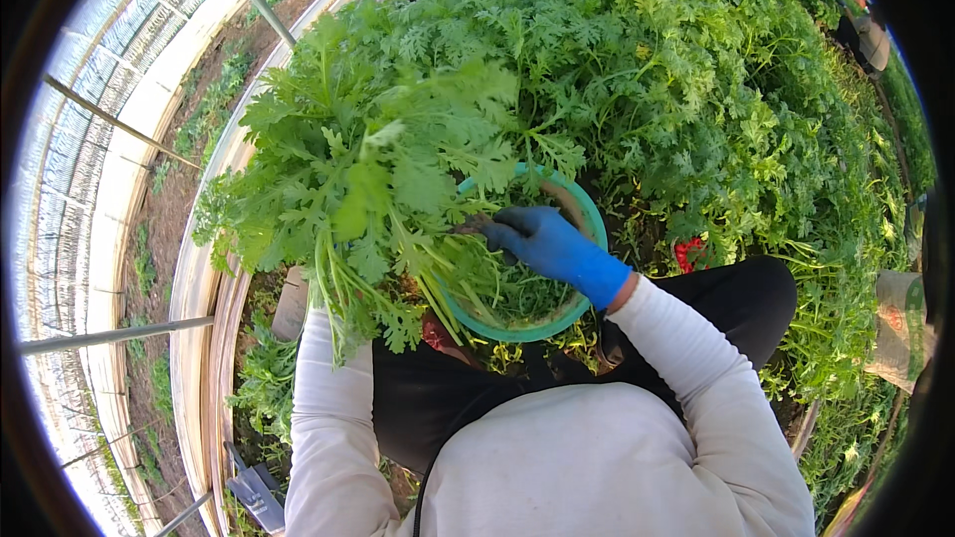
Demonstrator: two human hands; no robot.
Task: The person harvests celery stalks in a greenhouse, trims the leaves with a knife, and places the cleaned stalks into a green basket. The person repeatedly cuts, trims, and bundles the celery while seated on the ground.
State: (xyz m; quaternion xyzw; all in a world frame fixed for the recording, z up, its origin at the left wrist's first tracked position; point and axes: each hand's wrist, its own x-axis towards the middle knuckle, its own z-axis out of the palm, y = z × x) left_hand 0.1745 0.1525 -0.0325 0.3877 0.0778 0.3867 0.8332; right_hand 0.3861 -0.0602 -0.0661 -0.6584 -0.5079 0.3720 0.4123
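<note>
My right hand (556, 250), in a blue glove, is over the rim of a green round tub (593, 216) between my knees. Its thumb and fingers come together at the leaves' edge, around a thin dark thing that is too unclear to name. A large bunch of leafy greens with lobed leaves (365, 186) fans out on the left, its pale stems pointing down toward the tub. My left hand is hidden under this bunch; only its white sleeve (332, 373) comes out below. Loose leaves and stems (530, 291) lie inside the tub.
A dense bed of growing greens (597, 37) spreads ahead and right. Along the left run plastic sheeting (198, 298) and metal poles (119, 335). A red item (690, 253) lies by my right knee. A sack (899, 324) stands far right; another person (865, 37) is at upper right.
</note>
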